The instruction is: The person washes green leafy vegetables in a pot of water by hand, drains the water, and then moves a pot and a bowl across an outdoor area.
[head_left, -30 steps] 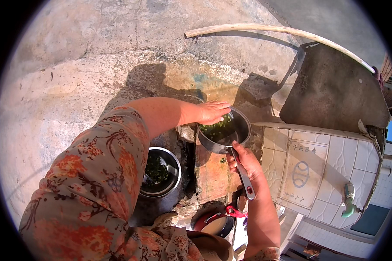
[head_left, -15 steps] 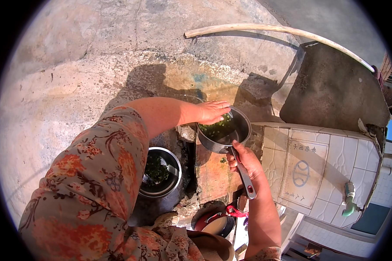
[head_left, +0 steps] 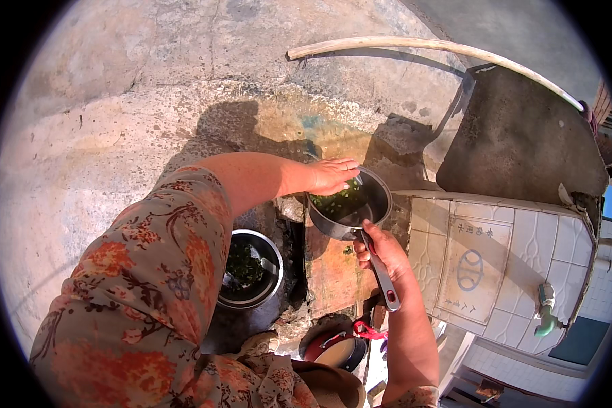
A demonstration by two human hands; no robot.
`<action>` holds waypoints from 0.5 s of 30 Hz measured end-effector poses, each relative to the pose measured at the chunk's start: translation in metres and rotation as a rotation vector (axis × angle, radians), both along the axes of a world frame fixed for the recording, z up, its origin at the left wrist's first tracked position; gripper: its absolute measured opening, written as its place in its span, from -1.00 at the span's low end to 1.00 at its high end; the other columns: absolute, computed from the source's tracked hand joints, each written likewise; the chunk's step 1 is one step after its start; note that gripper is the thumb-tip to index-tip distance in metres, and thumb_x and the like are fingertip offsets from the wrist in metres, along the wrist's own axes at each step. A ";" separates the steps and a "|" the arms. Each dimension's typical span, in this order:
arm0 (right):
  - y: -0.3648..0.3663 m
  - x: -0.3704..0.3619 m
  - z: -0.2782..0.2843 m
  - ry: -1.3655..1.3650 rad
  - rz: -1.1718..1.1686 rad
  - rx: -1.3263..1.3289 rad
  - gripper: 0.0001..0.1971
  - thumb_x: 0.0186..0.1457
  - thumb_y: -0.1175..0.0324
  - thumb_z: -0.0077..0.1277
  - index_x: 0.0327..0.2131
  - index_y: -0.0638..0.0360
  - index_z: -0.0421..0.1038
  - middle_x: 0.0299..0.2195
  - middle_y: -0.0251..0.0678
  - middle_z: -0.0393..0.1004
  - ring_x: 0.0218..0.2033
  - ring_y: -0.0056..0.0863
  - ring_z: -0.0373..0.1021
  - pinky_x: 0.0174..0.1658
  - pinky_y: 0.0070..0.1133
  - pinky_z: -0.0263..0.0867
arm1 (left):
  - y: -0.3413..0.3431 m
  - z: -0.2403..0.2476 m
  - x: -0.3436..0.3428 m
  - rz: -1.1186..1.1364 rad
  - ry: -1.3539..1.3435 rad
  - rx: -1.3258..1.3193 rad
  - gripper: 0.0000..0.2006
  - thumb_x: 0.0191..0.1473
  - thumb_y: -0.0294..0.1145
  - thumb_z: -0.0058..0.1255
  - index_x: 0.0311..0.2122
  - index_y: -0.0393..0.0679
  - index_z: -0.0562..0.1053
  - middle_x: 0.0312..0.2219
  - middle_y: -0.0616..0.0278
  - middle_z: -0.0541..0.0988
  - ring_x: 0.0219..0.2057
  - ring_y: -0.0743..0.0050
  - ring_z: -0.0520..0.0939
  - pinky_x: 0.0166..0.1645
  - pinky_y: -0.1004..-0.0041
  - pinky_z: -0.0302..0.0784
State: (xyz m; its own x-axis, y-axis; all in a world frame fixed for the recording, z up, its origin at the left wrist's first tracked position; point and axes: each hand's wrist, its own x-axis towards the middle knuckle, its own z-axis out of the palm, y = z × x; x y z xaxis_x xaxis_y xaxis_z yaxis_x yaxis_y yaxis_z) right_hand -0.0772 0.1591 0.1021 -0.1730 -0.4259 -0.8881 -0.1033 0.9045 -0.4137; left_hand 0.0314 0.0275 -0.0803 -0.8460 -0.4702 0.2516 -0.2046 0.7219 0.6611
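Note:
My right hand (head_left: 386, 250) is wrapped round the handle of a grey metal saucepan (head_left: 332, 228), whose far end sticks out below my fingers. Chopped green leaves (head_left: 343, 202) lie in wet-looking liquid on the pan's left side. Across the pan's upper left rim rests my left hand (head_left: 333, 175), palm down, its fingers stretched out and close together. The fingers hide part of the rim and greens. Below my left forearm stands a dark metal bowl (head_left: 279, 275) with more chopped greens (head_left: 245, 266) in it.
A reddish stone slab (head_left: 336, 272) lies beneath the pan. To the right is a tiled block (head_left: 517, 251) with a green tap (head_left: 545, 316). A long pale pole (head_left: 387, 43) curves across the far side. Near my body sits a red-rimmed pan (head_left: 340, 350).

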 end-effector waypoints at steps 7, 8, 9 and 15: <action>0.001 -0.001 0.000 0.010 0.011 -0.002 -0.63 0.09 0.02 -0.24 -0.56 0.11 0.18 -0.71 -0.44 0.19 -0.76 -0.67 0.08 -0.62 -0.63 0.07 | 0.002 0.004 -0.001 -0.001 -0.027 0.026 -0.51 0.06 -0.22 -0.28 0.09 -0.21 0.09 0.13 0.05 -0.01 0.18 0.21 -0.05 0.21 0.37 -0.12; 0.001 -0.002 -0.001 0.010 0.008 -0.002 -0.63 0.09 0.03 -0.24 -0.56 0.12 0.18 -0.71 -0.44 0.19 -0.76 -0.66 0.08 -0.62 -0.63 0.07 | 0.002 0.004 -0.001 -0.001 -0.027 0.025 -0.51 0.06 -0.22 -0.29 0.09 -0.21 0.09 0.13 0.05 -0.01 0.18 0.21 -0.05 0.21 0.37 -0.12; 0.001 -0.001 -0.001 0.007 0.004 -0.003 -0.64 0.09 0.03 -0.25 -0.56 0.12 0.18 -0.71 -0.44 0.19 -0.76 -0.66 0.08 -0.62 -0.63 0.07 | 0.002 0.002 -0.001 0.000 -0.026 0.022 -0.51 0.06 -0.22 -0.29 0.09 -0.21 0.09 0.13 0.05 -0.01 0.18 0.21 -0.04 0.21 0.37 -0.12; 0.002 -0.001 -0.001 -0.005 -0.012 -0.001 -0.64 0.10 0.03 -0.25 -0.56 0.12 0.18 -0.71 -0.43 0.19 -0.76 -0.65 0.08 -0.63 -0.63 0.06 | 0.003 0.002 -0.001 -0.006 -0.027 0.016 -0.50 0.06 -0.22 -0.29 0.09 -0.21 0.08 0.13 0.05 -0.01 0.17 0.20 -0.04 0.20 0.36 -0.12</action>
State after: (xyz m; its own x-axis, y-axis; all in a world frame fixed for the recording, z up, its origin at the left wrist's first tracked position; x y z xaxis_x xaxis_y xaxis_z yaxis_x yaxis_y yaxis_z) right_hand -0.0779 0.1609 0.1007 -0.1739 -0.4246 -0.8885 -0.0908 0.9054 -0.4148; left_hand 0.0301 0.0301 -0.0779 -0.8552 -0.4691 0.2206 -0.2186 0.7122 0.6671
